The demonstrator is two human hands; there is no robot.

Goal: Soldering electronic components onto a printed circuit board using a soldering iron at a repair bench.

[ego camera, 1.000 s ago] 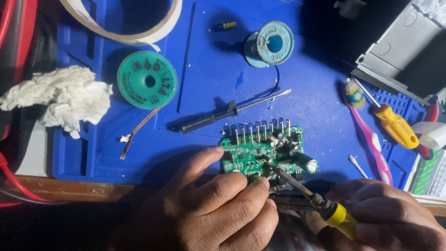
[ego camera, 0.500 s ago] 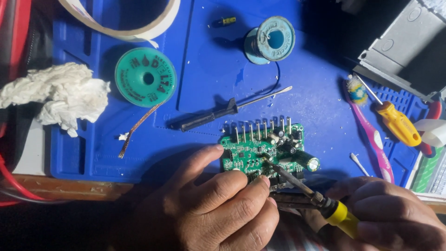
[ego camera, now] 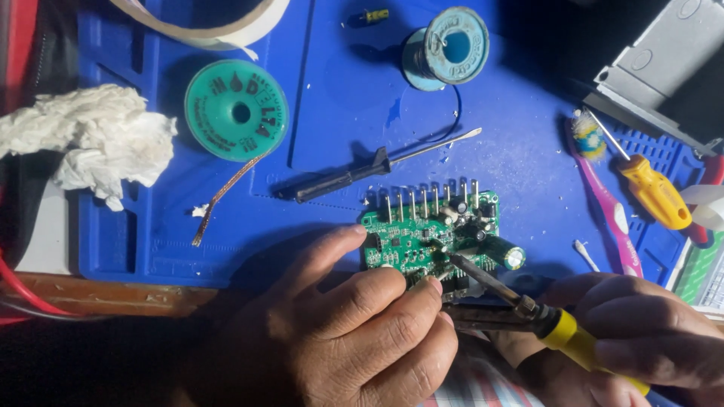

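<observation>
On the blue mat, left hand pinches the green circuit board (grip closed); right hand clasps a soldering iron.

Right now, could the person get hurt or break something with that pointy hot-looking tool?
Maybe. The left hand steadies the green circuit board with fingertips very close to the soldering iron held by the right hand, so a slip could burn them. The tip sits among crowded parts beside the capacitor, so it might touch the wrong one.
</observation>
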